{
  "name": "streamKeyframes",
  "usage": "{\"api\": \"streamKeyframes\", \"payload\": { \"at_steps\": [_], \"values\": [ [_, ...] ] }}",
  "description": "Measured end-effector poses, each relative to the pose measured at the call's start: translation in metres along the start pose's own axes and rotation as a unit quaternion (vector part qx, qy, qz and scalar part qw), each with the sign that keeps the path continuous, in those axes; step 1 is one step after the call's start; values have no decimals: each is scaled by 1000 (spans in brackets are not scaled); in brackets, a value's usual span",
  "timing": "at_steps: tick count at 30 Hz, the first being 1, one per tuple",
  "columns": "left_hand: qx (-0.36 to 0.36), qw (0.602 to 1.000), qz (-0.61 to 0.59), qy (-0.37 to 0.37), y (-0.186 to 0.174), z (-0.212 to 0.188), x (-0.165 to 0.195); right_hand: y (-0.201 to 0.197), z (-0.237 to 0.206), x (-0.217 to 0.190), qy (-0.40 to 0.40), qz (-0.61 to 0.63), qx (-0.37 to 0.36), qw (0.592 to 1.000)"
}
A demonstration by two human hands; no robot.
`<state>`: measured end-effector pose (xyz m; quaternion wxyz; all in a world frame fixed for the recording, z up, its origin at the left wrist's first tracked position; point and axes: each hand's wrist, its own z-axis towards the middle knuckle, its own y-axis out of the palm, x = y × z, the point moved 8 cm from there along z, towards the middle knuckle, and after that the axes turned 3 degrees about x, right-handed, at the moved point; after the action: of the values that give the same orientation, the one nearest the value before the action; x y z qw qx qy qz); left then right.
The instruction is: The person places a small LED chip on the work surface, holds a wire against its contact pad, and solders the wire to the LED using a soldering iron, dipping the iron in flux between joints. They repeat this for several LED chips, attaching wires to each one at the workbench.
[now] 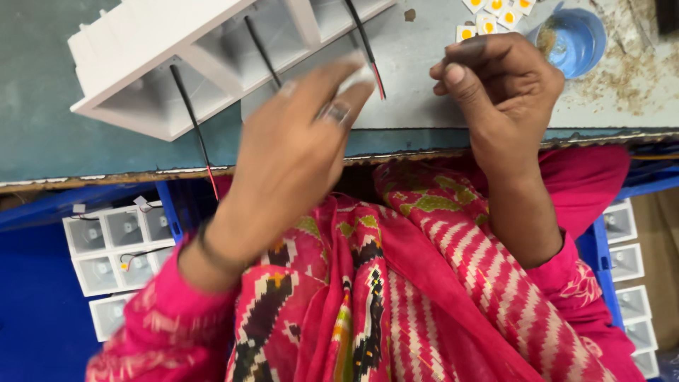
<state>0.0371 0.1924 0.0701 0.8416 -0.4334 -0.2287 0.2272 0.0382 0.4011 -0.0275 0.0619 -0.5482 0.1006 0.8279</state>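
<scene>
pinching a small white piece (359,76) between thumb and fingertips, the left hand (293,152) is raised over the near edge of the grey worktable (42,134); the piece is blurred, so its exact shape cannot be told. a ring sits on one finger of that hand and a dark band circles its wrist. a thin black and red wire (368,49) runs from the pinched piece up into a white moulded housing (191,56) with square cells, which lies tilted on the table at the upper left; two more black wires hang from its other cells, one trailing over the table edge

the right hand (498,88) hovers just beside the left, fingers curled in toward the palm with the thumb laid across them; whether it holds anything inside the curl cannot be told. beyond its knuckles lie several small white squares with yellow centres (488,14), and next to them a blue round cup (573,39) standing on a patch of table strewn with brownish crumbs

below the table edge, bright pink patterned cloth covers the person's lap and both sleeves. to the lower left, white cell trays (117,247) rest in a blue bin, and more white cell pieces (626,262) line the right side
</scene>
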Motion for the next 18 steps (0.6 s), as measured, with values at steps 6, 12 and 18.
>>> {"api": "streamKeyframes", "payload": {
  "at_steps": [6, 12, 18],
  "values": [
    [-18, 989, 101, 105, 81, 28, -35, -12, -4, 2, -22, 7, 11, 1000],
    [-9, 997, -28, 72, 80, 42, -44, -16, -8, 3, -21, -3, 28, 999],
    [63, 981, -184, -21, 91, 43, -32, -19, -10, -7, -26, -24, 72, 997]
  ]
}}
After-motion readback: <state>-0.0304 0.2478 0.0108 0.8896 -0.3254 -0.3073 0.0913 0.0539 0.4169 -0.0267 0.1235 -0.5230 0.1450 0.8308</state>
